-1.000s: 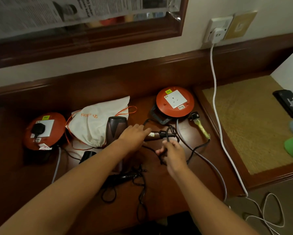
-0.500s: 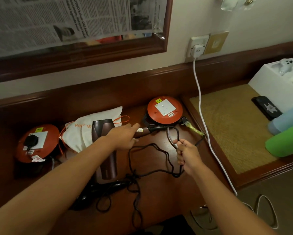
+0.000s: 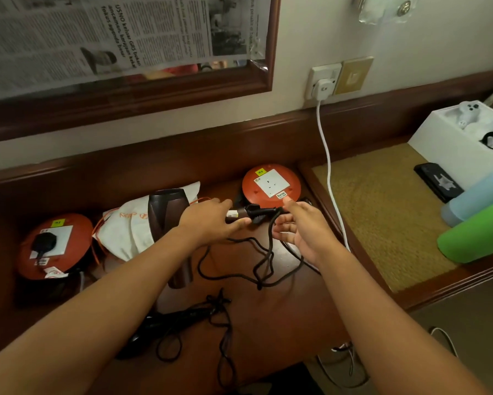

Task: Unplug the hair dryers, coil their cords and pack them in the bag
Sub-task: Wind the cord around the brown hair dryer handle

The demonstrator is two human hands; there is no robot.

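Dim warm room light, my forearms [image 3: 102, 306] soft and blurred near the bottom edge, wide-angle bending at the corners, desk [image 3: 268, 309] dark and shadowy, wall [image 3: 311, 32] brighter.

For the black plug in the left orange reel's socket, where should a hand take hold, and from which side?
Grip the black plug by its raised body, from above: it stands proud of the flat-lying left reel. Pinch across it, clear of its cord, which leaves toward the viewer.
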